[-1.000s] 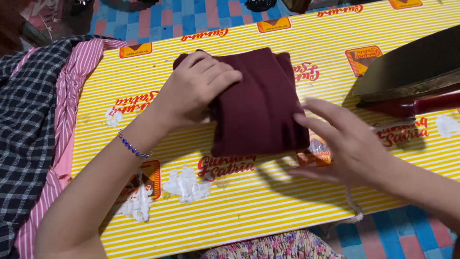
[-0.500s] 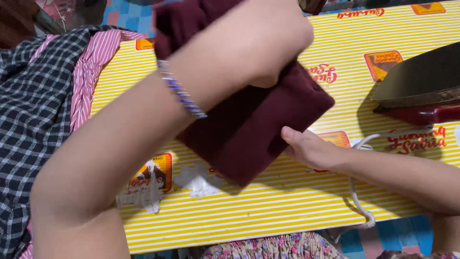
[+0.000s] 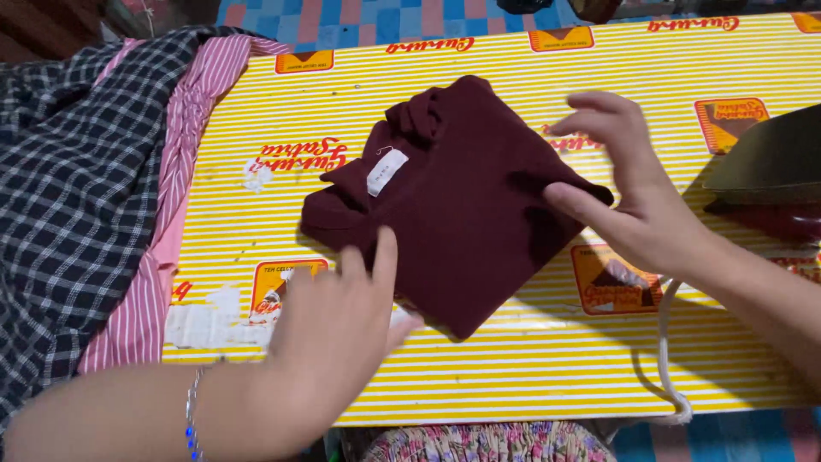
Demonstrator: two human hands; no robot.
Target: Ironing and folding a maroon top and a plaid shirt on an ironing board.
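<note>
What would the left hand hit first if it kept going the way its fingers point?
Likely the folded maroon garment: the left hand points up and away at its near edge, fingertips already on or just short of it.

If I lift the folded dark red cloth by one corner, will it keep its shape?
Probably not. The dark red cloth looks soft, with loose folds bunched near its white label, so it would likely flop open. It seems light. On the smooth striped cover it should probably slide easily when pushed.
</note>
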